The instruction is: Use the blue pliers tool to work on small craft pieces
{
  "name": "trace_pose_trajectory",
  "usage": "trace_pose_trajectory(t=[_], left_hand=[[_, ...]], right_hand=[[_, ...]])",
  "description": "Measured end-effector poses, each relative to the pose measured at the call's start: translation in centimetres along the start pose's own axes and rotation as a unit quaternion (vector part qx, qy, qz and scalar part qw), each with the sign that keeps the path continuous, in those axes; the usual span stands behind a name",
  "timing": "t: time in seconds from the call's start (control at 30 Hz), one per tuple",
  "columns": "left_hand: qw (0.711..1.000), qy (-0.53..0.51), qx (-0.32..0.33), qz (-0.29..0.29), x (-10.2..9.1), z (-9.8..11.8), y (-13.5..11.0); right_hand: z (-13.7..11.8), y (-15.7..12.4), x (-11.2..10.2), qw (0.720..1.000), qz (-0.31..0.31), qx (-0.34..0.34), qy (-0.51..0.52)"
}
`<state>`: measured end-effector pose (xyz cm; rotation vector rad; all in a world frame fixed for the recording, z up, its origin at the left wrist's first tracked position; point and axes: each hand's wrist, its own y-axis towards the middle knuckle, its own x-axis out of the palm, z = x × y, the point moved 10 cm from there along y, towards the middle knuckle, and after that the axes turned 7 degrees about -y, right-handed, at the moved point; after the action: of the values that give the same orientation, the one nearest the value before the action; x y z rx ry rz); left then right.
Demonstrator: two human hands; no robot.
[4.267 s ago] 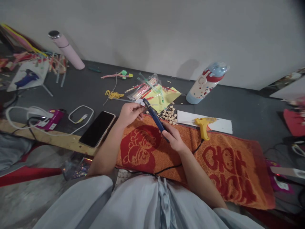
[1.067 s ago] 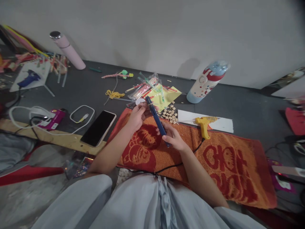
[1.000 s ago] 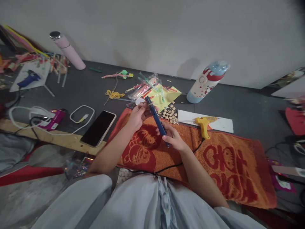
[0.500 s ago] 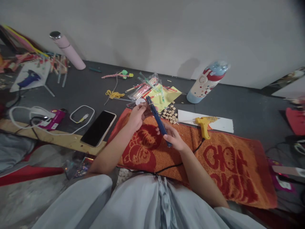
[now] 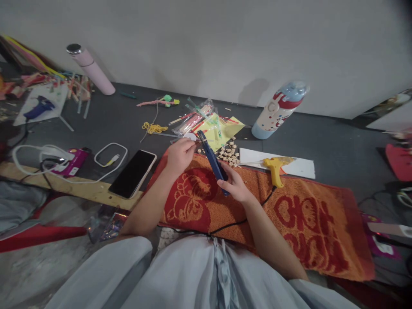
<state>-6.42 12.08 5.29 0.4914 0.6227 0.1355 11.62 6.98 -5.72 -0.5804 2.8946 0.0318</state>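
My right hand [image 5: 235,182] is closed around a long, narrow blue hand tool with a metal head [image 5: 212,159], its head end pointing up and away from me. My left hand [image 5: 180,154] is beside the tool's head, fingers pinched together; whatever is between the fingertips is too small to make out. Both hands are above an orange and red towel [image 5: 257,206]. Small pale wooden pieces [image 5: 229,153] lie scattered just beyond the tool. Behind them is a yellow paper sheet [image 5: 236,128] with a plastic packet of sticks [image 5: 197,118] beside it.
A yellow glue gun [image 5: 275,169] rests across a white board [image 5: 305,168] and the towel. A patterned bottle [image 5: 273,113] and a pink flask [image 5: 93,71] stand near the wall. To the left are a phone [image 5: 133,174], white cable [image 5: 111,143] and blue glue gun [image 5: 40,107].
My left hand has drawn slightly left, away from the tool's head. The tool has shifted slightly within my right hand, which still holds it.
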Motion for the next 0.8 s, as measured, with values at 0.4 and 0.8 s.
trace_pose_trajectory(t=[0.4, 0.8], left_hand=[[0.997, -0.066, -0.029, 0.035, -0.8, -0.9, 0.2], [0.997, -0.062, -0.03, 0.02, -0.4, -1.9, 0.2]], right_hand=[[-0.9, -0.1, 0.1, 1.0, -0.007, 0.002, 0.004], [-0.6, -0.1, -0.1, 1.0, -0.004, 0.027, 0.013]])
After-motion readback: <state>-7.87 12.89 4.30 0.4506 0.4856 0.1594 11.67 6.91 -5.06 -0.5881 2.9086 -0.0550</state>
